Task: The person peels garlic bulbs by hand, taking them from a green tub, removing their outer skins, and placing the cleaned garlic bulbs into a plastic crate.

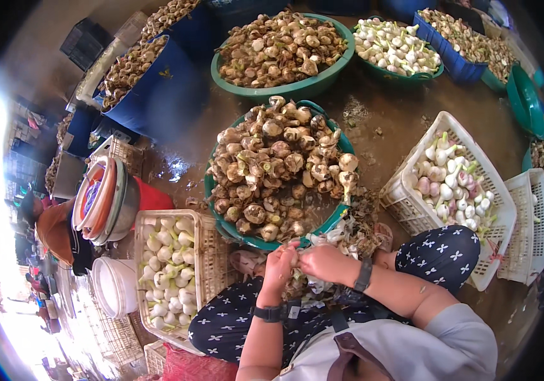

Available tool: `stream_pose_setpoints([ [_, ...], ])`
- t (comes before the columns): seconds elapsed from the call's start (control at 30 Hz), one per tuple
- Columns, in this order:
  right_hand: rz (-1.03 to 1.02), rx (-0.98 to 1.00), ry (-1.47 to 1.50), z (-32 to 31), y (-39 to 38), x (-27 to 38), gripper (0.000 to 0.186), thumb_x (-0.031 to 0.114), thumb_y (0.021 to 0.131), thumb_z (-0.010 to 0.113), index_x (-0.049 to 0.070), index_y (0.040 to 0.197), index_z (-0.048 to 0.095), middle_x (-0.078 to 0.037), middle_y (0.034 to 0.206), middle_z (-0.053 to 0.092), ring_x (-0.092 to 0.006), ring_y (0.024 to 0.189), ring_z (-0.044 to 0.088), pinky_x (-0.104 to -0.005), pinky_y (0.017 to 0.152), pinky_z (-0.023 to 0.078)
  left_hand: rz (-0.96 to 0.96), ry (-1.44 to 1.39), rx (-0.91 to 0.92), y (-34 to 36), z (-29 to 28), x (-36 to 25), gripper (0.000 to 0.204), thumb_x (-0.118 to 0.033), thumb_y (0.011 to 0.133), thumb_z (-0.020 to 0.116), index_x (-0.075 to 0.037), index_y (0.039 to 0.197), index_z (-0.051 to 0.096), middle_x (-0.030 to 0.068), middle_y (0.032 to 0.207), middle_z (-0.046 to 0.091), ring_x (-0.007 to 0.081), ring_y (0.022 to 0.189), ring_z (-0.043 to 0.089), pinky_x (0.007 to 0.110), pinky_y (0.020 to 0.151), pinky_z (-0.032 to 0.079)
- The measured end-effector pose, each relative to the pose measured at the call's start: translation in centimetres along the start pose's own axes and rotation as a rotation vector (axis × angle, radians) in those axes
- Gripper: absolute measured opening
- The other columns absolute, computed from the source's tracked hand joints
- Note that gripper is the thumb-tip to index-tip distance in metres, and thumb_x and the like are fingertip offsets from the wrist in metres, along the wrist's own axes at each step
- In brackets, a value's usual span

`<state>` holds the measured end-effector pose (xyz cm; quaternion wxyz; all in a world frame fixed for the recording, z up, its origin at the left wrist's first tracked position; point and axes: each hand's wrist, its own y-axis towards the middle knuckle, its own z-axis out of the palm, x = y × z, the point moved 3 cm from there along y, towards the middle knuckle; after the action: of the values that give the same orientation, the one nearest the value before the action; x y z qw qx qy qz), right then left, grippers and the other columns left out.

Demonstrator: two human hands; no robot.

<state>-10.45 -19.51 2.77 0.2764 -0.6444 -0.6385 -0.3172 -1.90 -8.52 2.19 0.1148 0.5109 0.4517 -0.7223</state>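
Observation:
My left hand [279, 267] is closed around a garlic bulb [294, 258], mostly covered by the fingers. Pressed up against it, my right hand [328, 264] is curled with its fingertips at the same bulb; whether a small tool is in it is hidden. Both hands are over my lap, just below the near rim of a green tub [215, 222] heaped with brown, unpeeled garlic bulbs [278, 159]. Papery peelings [348, 238] lie about my right hand and between my legs.
A cream crate [211, 254] of peeled white garlic stands at my left, another white crate [501, 247] with white and pinkish bulbs at my right. Beyond are a wide green tub [285, 93], a blue barrel [142, 105] and stacked basins [119, 203]. The floor [374, 136] is wet.

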Motion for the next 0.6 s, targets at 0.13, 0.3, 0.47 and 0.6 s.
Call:
stream_pose_setpoints([
  [0.13, 0.243, 0.117, 0.236, 0.7, 0.0, -1.3, 0.026, 0.021, 0.083, 0.051, 0.001, 0.069, 0.058, -0.012, 0.060, 0.058, -0.0239, 0.059, 0.061, -0.0386, 0.052, 0.047, -0.019, -0.018, 0.097, 0.3, -0.1, 1.4, 0.030, -0.013, 0.089, 0.044, 0.005, 0.110, 0.056, 0.0041, 0.087, 0.062, 0.0101, 0.077, 0.055, 0.021, 0.074, 0.042],
  [0.3, 0.798, -0.043, 1.372, 1.7, -1.1, -2.4, 0.023, 0.018, 0.088, 0.051, -0.001, 0.077, 0.060, -0.005, 0.064, 0.058, -0.0104, 0.060, 0.057, -0.0267, 0.052, 0.046, 0.187, -0.045, 0.145, -0.7, 0.5, -0.3, 0.037, -0.015, 0.091, 0.043, 0.006, 0.121, 0.048, 0.0116, 0.111, 0.055, 0.0133, 0.095, 0.053, 0.024, 0.083, 0.042],
  [0.47, 0.278, -0.203, 0.494, 1.4, -0.4, -2.2, 0.023, 0.017, 0.085, 0.056, -0.006, 0.083, 0.062, -0.003, 0.067, 0.060, -0.0068, 0.057, 0.046, -0.0249, 0.053, 0.040, 0.142, 0.209, 0.024, -1.5, -0.1, 0.3, 0.042, -0.017, 0.090, 0.047, 0.003, 0.126, 0.044, 0.0157, 0.120, 0.051, 0.0197, 0.105, 0.051, 0.028, 0.089, 0.040],
  [0.6, 0.690, -0.106, 1.022, 2.1, -0.2, -3.4, 0.020, 0.016, 0.084, 0.054, 0.000, 0.078, 0.064, -0.001, 0.062, 0.058, -0.0077, 0.050, 0.051, -0.0234, 0.044, 0.041, 0.407, 0.638, 0.037, -2.7, 0.1, -0.1, 0.045, -0.005, 0.082, 0.057, 0.003, 0.125, 0.045, 0.0167, 0.123, 0.051, 0.0207, 0.109, 0.052, 0.030, 0.092, 0.041],
])
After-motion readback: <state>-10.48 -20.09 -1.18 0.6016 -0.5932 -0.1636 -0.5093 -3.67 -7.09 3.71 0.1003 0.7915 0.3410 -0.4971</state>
